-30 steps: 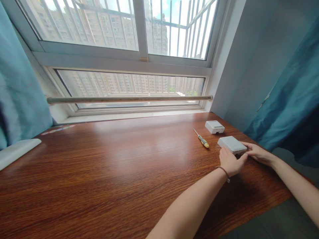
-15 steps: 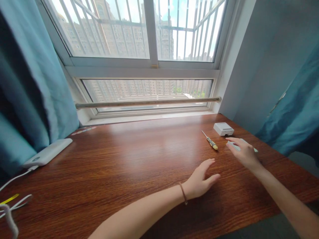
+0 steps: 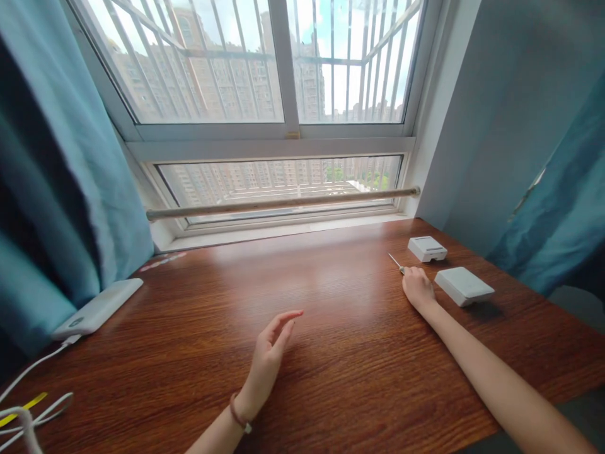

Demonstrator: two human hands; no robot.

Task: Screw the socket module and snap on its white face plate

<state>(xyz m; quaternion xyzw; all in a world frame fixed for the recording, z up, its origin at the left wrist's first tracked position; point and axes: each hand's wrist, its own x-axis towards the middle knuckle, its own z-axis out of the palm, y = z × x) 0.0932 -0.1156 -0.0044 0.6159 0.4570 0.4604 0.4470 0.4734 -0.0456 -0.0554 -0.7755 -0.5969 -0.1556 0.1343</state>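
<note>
At the right of the wooden table (image 3: 340, 372), my right hand (image 3: 418, 289) closes around the handle of a screwdriver (image 3: 395, 260). The screwdriver lies low at the tabletop, its thin metal shaft pointing away toward the window; most of its handle is hidden by my fingers. Just right of that hand stands a white box (image 3: 464, 285). A smaller white box (image 3: 427, 248) with a notch in its front side sits behind it. My left hand (image 3: 270, 358), with a brown bracelet on the wrist, hovers over the middle of the table, fingers extended and holding nothing.
A white power strip or similar slim white device (image 3: 98, 307) with a white cable (image 3: 35, 371) rests at the left, beside the blue curtain (image 3: 108, 208). A yellow strip (image 3: 23, 408) lies near the cable. The window's horizontal rail (image 3: 283, 204) crosses behind the table.
My right hand has left the nearer white box and moved left onto the screwdriver, gripping its handle. My left hand has moved left, away from the right side.
</note>
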